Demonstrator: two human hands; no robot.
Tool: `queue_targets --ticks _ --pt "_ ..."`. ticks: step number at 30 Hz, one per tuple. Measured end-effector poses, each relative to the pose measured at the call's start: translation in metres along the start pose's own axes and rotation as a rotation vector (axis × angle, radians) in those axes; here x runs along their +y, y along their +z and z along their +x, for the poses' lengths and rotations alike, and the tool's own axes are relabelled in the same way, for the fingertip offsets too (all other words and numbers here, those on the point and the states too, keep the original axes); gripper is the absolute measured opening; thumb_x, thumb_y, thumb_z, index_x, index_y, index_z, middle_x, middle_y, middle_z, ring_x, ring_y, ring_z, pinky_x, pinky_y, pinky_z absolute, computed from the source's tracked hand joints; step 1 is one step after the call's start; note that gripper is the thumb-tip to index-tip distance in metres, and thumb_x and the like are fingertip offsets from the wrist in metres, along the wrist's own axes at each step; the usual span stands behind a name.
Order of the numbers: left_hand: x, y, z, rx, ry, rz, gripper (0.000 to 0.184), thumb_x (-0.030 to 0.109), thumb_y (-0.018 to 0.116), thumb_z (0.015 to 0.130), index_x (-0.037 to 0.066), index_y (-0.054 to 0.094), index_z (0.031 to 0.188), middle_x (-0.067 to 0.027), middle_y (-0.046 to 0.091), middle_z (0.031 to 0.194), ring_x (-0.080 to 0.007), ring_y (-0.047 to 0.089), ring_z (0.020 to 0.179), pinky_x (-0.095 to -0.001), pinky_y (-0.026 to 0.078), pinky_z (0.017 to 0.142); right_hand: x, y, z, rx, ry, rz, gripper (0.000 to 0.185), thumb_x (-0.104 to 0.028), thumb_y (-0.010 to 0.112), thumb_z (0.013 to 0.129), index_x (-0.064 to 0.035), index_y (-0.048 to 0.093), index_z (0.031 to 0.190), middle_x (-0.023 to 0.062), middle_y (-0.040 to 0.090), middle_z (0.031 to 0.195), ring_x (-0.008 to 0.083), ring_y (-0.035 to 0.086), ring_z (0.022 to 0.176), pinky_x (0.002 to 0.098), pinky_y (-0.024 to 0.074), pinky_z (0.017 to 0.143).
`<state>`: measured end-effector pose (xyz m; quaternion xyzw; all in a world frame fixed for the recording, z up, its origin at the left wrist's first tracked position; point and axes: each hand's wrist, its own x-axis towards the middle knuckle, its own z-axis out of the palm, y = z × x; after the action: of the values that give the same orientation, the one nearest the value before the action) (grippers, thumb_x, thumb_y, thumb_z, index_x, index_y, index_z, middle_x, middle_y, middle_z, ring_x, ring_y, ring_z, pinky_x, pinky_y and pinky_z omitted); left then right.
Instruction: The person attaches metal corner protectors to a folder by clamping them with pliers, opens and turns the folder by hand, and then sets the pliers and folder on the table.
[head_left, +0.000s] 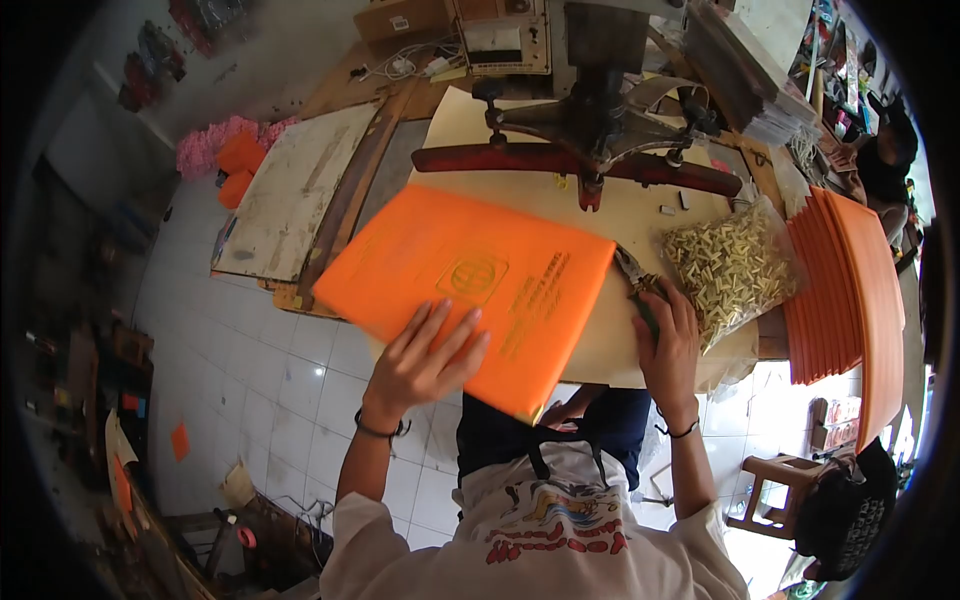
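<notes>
An orange folder or book cover [440, 240] with gold print lies tilted across the front of the worktable. My left hand [425, 355] rests on its lower edge, fingers stretched out over the cover. A small gold corner piece [536, 412] shows at the cover's nearest corner. My right hand [672, 345] is wrapped around the dark green handles of a pair of pliers [638, 278], whose metal jaws are beside the cover's right edge. A clear plastic bag [735, 260] full of small gold metal pieces sits just right of the pliers.
A black and red press arm [590, 150] spans the table's back. On the right stands a tall stack of orange covers [830, 290]. A worn board [295, 190] lies at left. Another person [888, 150] is at far right, near a wooden stool [775, 495].
</notes>
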<state>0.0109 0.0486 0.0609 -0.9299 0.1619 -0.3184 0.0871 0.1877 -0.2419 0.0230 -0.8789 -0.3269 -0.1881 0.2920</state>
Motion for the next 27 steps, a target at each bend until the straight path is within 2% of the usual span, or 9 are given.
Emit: queue_targets --ticks 5,7,10,15,19,20,23,24,27 --pt "0.0 -0.052 -0.003 0.192 -0.135 -0.212 0.022 0.015 0.061 0.09 0.0 0.062 0.107 -0.0172 0.071 0.109 -0.0357 0.068 0.105 -0.0459 0.056 0.091 0.001 0.001 -0.001 0.037 0.009 0.057 0.037 -0.007 0.068 0.084 -0.0054 0.059 0.12 0.0174 0.051 0.136 0.0397 0.047 0.126 0.0476 0.0386 0.106" --pt "0.001 -0.066 -0.005 0.49 -0.349 -0.547 0.03 0.025 0.055 0.098 -0.004 0.061 0.104 -0.0187 0.071 0.105 -0.0319 0.07 0.097 -0.045 0.058 0.085 -0.004 -0.003 0.001 0.049 0.011 0.115 0.039 -0.009 0.071 0.082 -0.005 0.059 0.119 0.0182 0.05 0.138 0.041 0.045 0.129 0.0486 0.0365 0.108" --pt "-0.008 -0.065 -0.06 1.017 -0.701 -0.367 0.049 0.04 0.043 0.104 -0.004 0.052 0.124 -0.0182 0.059 0.125 -0.0268 0.063 0.109 -0.0408 0.052 0.095 -0.022 -0.013 0.004 0.07 -0.043 0.167 0.038 -0.009 0.073 0.082 -0.0047 0.059 0.118 0.0185 0.049 0.138 0.0415 0.043 0.131 0.0503 0.0349 0.11" --pt "0.012 -0.092 -0.022 1.664 -1.027 -1.036 0.063 0.048 0.042 0.103 0.004 0.035 0.147 -0.0079 0.045 0.146 -0.0185 0.047 0.128 -0.0315 0.039 0.111 -0.053 -0.018 -0.005 -0.142 0.089 0.751 0.044 -0.015 0.073 0.085 -0.0026 0.056 0.124 0.0195 0.047 0.141 0.0362 0.047 0.13 0.0457 0.0428 0.105" --pt "0.059 -0.028 -0.062 1.654 -1.136 -1.158 0.061 0.049 0.039 0.103 0.009 0.033 0.149 -0.0043 0.046 0.145 -0.0157 0.049 0.127 -0.0309 0.046 0.106 -0.072 -0.007 -0.029 -0.836 0.248 1.401 0.064 -0.024 0.067 0.094 0.0028 0.034 0.142 0.0177 0.043 0.144 0.0266 0.053 0.125 0.0395 0.0488 0.1" --pt "0.073 -0.019 -0.07 1.693 -1.192 -1.341 0.063 0.052 0.036 0.103 0.01 0.032 0.15 -0.0054 0.047 0.144 -0.0152 0.049 0.128 -0.0308 0.047 0.104 -0.08 -0.004 -0.031 -0.799 0.079 1.309 0.062 -0.021 0.062 0.097 0.0024 0.029 0.144 0.0172 0.051 0.132 0.0231 0.062 0.111 0.0352 0.0558 0.088" --pt "0.109 -0.009 -0.076 1.515 -1.447 -1.46 0.057 0.046 0.042 0.103 0.01 0.036 0.147 -0.0061 0.053 0.137 -0.0128 0.055 0.12 -0.0272 0.052 0.096 -0.096 -0.015 -0.022 -0.913 0.41 1.344 0.058 -0.019 0.059 0.099 0.0026 0.028 0.143 0.0146 0.058 0.116 0.0173 0.067 0.083 0.0287 0.0585 0.067" --pt "0.117 0.0 -0.083 1.481 -1.473 -1.478 0.054 0.042 0.045 0.103 0.009 0.038 0.145 -0.0065 0.054 0.135 -0.0133 0.056 0.118 -0.0277 0.053 0.095 -0.09 -0.011 -0.022 -0.851 0.414 1.304 0.055 -0.018 0.057 0.1 0.003 0.03 0.142 0.012 0.062 0.105 0.0129 0.063 0.062 0.0248 0.0539 0.052" --pt "0.134 0.018 -0.089 1.398 -1.553 -1.46 0.046 0.031 0.053 0.102 0.007 0.043 0.14 -0.0079 0.058 0.129 -0.0145 0.06 0.112 -0.029 0.056 0.091 -0.071 0.01 -0.014 -0.661 0.386 1.163 0.052 -0.017 0.056 0.1 0.004 0.033 0.141 0.0115 0.063 0.102 0.013 0.063 0.062 0.0252 0.0529 0.054"
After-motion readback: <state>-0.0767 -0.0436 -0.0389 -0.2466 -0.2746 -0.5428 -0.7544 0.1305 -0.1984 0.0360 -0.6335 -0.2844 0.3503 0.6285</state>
